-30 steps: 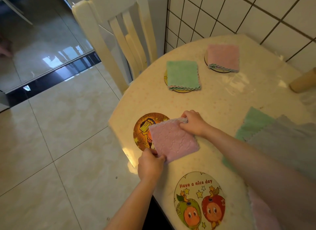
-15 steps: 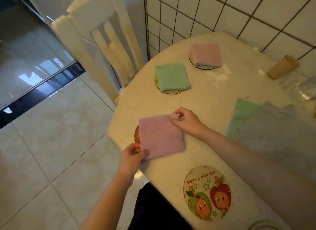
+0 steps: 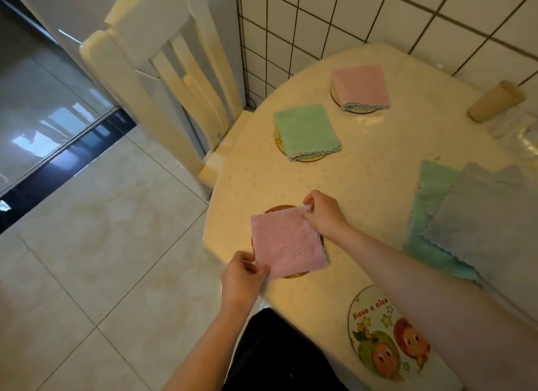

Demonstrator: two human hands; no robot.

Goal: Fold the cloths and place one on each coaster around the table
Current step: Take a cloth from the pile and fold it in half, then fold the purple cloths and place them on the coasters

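A folded pink cloth [image 3: 286,242] lies over a round brown coaster [image 3: 276,208] at the table's left edge, covering most of it. My left hand [image 3: 243,274] pinches its near corner and my right hand [image 3: 323,213] pinches its far corner. Farther back, a folded green cloth [image 3: 305,130] sits on a yellow coaster [image 3: 308,158] and a folded pink cloth [image 3: 361,86] on another coaster [image 3: 334,98]. A bare cartoon coaster [image 3: 384,341] lies near me. Unfolded green [image 3: 431,204] and grey [image 3: 489,216] cloths are stacked at the right.
A cream chair [image 3: 163,70] stands at the table's far left corner against the tiled wall [image 3: 349,18]. A beige cup [image 3: 495,101] lies tipped at the back right beside clear glassware [image 3: 524,137]. The cream table [image 3: 378,163] ends in a rounded edge over the tiled floor [image 3: 102,259].
The pink cloth has shifted left across the brown coaster until it hides most of it, with both hands still pinching its corners. The camera view has swung to the right.
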